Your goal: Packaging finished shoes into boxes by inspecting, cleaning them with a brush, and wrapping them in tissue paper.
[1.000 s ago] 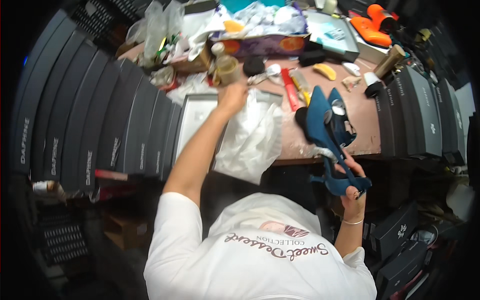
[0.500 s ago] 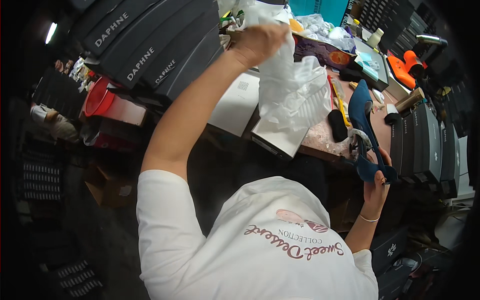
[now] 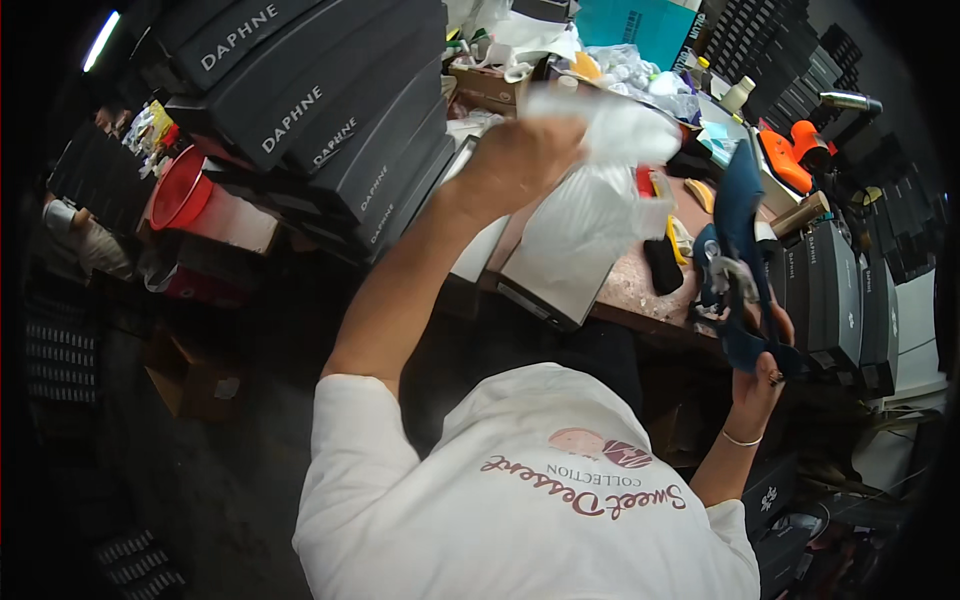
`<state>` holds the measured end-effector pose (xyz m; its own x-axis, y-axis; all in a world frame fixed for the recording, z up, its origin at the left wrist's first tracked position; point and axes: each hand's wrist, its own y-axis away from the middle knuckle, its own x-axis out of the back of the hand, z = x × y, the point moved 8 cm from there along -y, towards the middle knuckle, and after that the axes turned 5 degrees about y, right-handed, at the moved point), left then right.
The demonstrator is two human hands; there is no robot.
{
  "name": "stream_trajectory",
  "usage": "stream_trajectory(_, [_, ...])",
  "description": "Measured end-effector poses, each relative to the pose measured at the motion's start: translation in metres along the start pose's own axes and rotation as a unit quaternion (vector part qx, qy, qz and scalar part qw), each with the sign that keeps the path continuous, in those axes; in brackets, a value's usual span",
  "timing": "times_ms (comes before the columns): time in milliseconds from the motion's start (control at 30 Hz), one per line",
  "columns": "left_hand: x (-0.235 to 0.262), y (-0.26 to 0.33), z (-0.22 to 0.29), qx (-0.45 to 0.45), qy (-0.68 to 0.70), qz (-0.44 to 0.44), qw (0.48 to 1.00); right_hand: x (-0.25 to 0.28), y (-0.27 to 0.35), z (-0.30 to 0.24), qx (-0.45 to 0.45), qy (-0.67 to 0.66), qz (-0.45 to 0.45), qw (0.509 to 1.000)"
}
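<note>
A person in a white shirt is bending over a cluttered workbench (image 3: pixel 640 290), seen from above. The left hand (image 3: pixel 525 160) is reaching up and forward over the bench, fingers closed in a fist around the top of a thin white bag (image 3: pixel 600 215), which is hanging down crumpled, its lower end near the bench's front edge. The right hand (image 3: pixel 762 350) is staying lower, just off the bench's front right corner, fingers wrapped and pressed around the bottom of a dark blue high-heeled shoe (image 3: pixel 740 250).

The shoe is standing nearly upright in that grip. Its long axis is running from the hand up and away across the bench, with the upper end pointing toward the back of the bench and a metal buckle (image 3: pixel 722 275) showing on the side facing the bag. Which end is the toe is hard to tell.

To the left of the bench, black shoe boxes (image 3: pixel 330 110) are leaning in a stack, with a red bucket (image 3: pixel 180 190) beyond them. Orange items (image 3: pixel 790 150) and a teal box (image 3: pixel 630 30) are lying toward the back of the bench.

Judging from this, the bag looks flimsy and is held only at one end, so it could slip, tear, or catch on the buckle. The shoe, gripped at one end only, could tip and knock into the clutter beside it.
</note>
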<state>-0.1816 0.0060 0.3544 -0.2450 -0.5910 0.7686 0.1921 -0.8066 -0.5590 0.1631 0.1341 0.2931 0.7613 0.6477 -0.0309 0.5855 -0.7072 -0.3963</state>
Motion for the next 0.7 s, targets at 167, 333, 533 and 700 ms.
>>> stream_trajectory(167, [-0.036, 0.005, -0.044, 0.109, 0.058, 0.192, 0.974, -0.012, -0.007, 0.033, -0.091, -0.150, 0.036, 0.984])
stream_trajectory(333, [-0.049, 0.008, -0.020, 0.087, 0.068, 0.168, 0.980, -0.008, -0.017, 0.060, -0.111, -0.099, 0.014, 0.989])
stream_trajectory(533, [-0.143, 0.069, 0.026, 0.062, 0.270, -0.023, 0.961, -0.037, -0.042, 0.107, -0.220, -0.140, -0.036, 0.965])
stream_trajectory(700, [-0.082, 0.101, -0.013, 0.227, 0.194, 0.098, 0.949, -0.039, -0.037, 0.147, -0.292, -0.180, -0.041, 0.938])
